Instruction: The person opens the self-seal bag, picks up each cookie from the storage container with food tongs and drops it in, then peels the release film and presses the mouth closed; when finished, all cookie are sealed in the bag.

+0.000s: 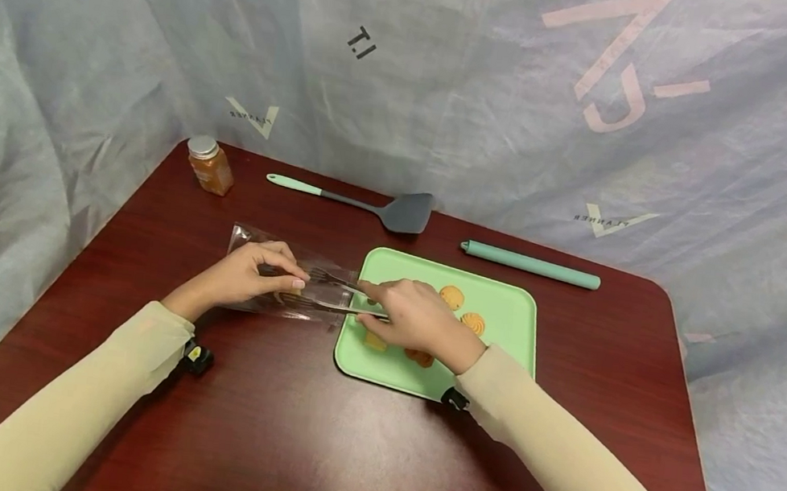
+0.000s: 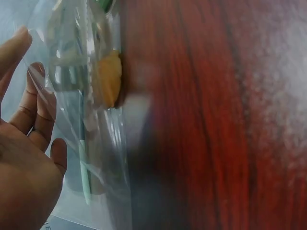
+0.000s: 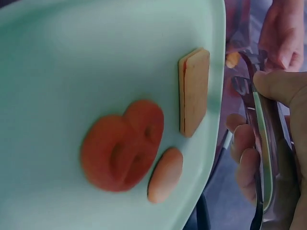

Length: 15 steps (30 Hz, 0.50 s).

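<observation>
My left hand (image 1: 255, 270) pinches the edge of a clear plastic bag (image 1: 244, 238) lying left of the green tray. Through the film in the left wrist view shows a golden cookie (image 2: 110, 79). My right hand (image 1: 422, 314) grips metal tongs (image 1: 328, 305) with fork-like tips, pointing left over the tray's edge into the bag area. The tips stand apart near the cookie; whether they touch it I cannot tell. Under the right hand is the tray (image 1: 508, 356), bearing a pretzel-shaped cookie (image 3: 122, 148), a sandwich biscuit (image 3: 194, 91), an oval cookie (image 3: 165, 175) and others.
At the back left corner stands a jar (image 1: 210, 166) with a silver lid. A grey spatula (image 1: 406, 213) with a pale green handle lies along the back of the table (image 1: 256, 424). Right of it is a green cylindrical stick (image 1: 533, 265). Grey fabric hangs behind.
</observation>
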Tool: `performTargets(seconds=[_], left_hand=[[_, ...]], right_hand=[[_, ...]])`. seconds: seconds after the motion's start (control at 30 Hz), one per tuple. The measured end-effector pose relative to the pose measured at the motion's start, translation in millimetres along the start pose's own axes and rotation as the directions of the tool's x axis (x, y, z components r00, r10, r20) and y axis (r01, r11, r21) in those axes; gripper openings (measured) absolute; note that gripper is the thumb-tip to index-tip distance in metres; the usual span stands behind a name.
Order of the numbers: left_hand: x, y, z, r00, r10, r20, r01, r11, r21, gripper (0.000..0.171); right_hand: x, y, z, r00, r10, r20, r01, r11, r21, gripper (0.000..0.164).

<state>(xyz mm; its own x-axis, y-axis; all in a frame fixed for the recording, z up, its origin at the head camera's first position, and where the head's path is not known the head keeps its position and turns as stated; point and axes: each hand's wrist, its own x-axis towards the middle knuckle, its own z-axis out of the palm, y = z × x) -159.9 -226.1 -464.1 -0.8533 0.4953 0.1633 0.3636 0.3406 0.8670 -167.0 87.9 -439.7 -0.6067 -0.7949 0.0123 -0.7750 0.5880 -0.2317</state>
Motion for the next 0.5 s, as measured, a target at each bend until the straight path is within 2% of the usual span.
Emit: performTargets(seconds=[0.1,0.27,0.37,0.5], left_hand=[[-0.7,9.9,1.3,1.0,-0.006,0.0,0.006,1.0,-0.012,0.014],[-0.3,24.4,0.4,1.0,-0.001,-0.008,0.001,1.0,0.004,0.014],[1.3,19.1,0.6,1.0,0.019,-0.014,-0.019,1.0,0.019,0.014],[4.8,2.3,1.6,0.999,0.047,-0.017,-0.047,0.998,0.042,0.015]], right_hand=[[-13.6,5.2,-3.1,0.999,0.005,-0.037,-0.004,0.999,0.036,0.049],[-46.2,20.3,-9.4,0.989,-0.012,-0.147,0.019,0.999,0.044,0.047],[-71.9,32.3,-11.9,0.979,-0.005,-0.202,0.017,0.998,0.054,0.049],[-109.9,50.0,-14.7,0.967,0.057,-0.25,-0.043,0.997,0.061,0.05]])
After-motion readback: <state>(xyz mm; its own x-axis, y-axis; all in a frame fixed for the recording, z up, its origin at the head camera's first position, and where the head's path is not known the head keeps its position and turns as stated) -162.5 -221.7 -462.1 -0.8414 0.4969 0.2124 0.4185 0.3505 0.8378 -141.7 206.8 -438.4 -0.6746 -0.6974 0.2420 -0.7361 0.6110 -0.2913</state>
